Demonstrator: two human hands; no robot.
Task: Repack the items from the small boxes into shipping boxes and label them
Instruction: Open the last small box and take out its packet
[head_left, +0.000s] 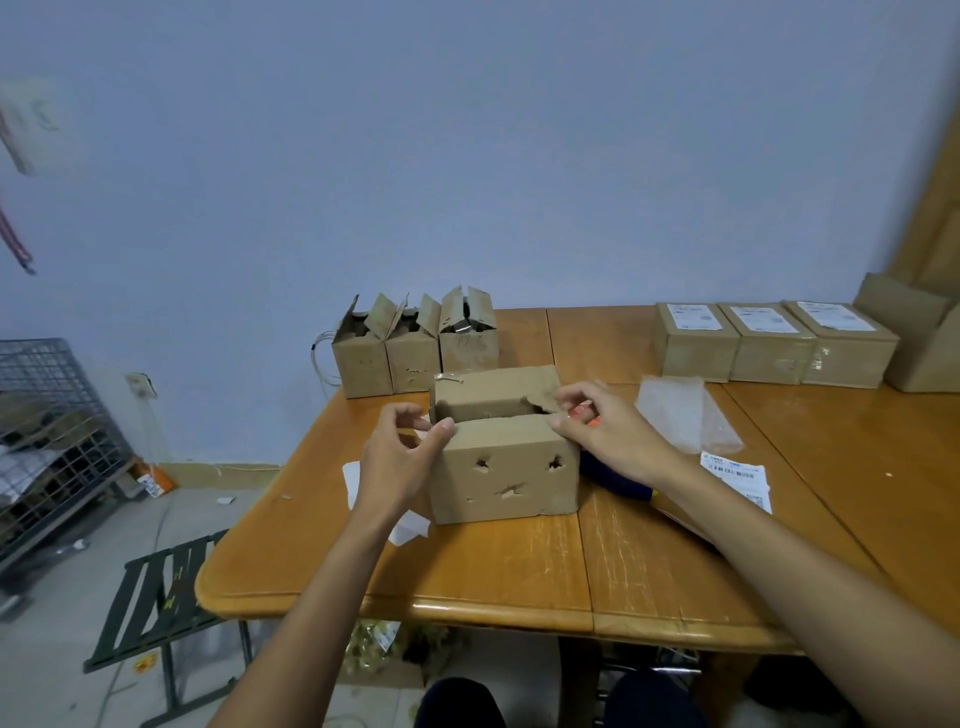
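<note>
A brown cardboard box with ragged holes in its front face stands on the wooden table in front of me. Its top flaps are partly open; the far flap stands up, torn at the right. My left hand pinches the box's top left corner with thumb and fingers. At the top right corner my right hand grips the near flap's edge. Three small open boxes stand in a row behind. What is inside the box is hidden.
Three sealed, labelled shipping boxes line the back right, with a larger carton beyond. Bubble wrap, a printed label sheet and a blue-and-orange object lie to the right. A dark folding stool and wire cage stand at left.
</note>
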